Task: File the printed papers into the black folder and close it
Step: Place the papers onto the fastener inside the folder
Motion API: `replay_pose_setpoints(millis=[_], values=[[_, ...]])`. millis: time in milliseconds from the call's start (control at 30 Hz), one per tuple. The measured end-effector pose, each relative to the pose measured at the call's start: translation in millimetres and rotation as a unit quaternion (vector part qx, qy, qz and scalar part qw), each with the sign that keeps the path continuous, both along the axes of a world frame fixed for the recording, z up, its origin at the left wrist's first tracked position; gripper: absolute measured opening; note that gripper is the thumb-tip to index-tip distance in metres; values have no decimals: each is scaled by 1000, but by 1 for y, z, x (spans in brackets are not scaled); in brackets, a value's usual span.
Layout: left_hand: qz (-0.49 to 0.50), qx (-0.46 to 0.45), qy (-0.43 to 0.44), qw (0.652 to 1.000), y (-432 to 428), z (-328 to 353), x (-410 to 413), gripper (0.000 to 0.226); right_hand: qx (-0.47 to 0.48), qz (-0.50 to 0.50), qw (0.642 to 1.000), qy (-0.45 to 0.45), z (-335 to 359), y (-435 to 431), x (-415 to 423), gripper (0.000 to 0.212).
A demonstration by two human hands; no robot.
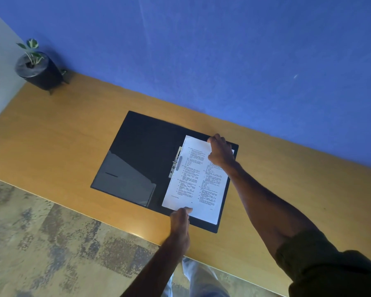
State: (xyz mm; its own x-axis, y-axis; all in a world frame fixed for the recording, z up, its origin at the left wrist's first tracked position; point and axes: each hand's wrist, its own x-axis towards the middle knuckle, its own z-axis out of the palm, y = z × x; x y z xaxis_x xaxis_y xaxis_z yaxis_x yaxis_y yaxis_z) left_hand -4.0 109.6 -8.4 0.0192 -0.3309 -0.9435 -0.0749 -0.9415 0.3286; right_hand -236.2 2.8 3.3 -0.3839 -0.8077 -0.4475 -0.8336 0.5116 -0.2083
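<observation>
A dark olive rolled-up sleeve (330,264) fills the near right corner, and from it the bare right arm reaches to the open black folder (141,146) lying flat on the long orange-brown wooden desk (62,129). The white printed papers (197,181), covered in two columns of small text, lie on the folder's right half, their left edge against the silver metal clip (176,161) at the spine. The right hand (221,153) rests on the far right corner of the papers, fingers curled and pinching the top edge of the sheets. The left hand (180,219) comes in at the folder's near edge, its fingers drawn close together with the tips pressing the bottom edge of the papers; whether it grips the sheet or only pins it down cannot be told. The folder's left half holds a glossy slanted inner pocket (126,179). Well to the far left of the folder, at the desk's corner, stands a round black pot with a small green-and-white plant (39,69). Behind the folder rises a blue wall (223,50), and below the desk's near edge shows mottled grey-brown carpet (51,243)
</observation>
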Motion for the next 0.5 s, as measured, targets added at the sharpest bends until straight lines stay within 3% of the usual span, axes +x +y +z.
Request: replay_pose_setpoints(millis=[100,333,433,500], values=[[-17,0,4,1000,0,-1,3,18,-2,-5,1000,-6,0,1,0,61],[-22,-12,15,1000,-2,4,32,19,-75,-89,993,-26,5,17,-4,61],[-59,-80,-63,993,-11,-1,43,18,-105,-112,988,-28,4,36,13,59],[-105,-162,-105,976,-22,-3,46,30,-113,-125,985,-45,2,50,31,59]])
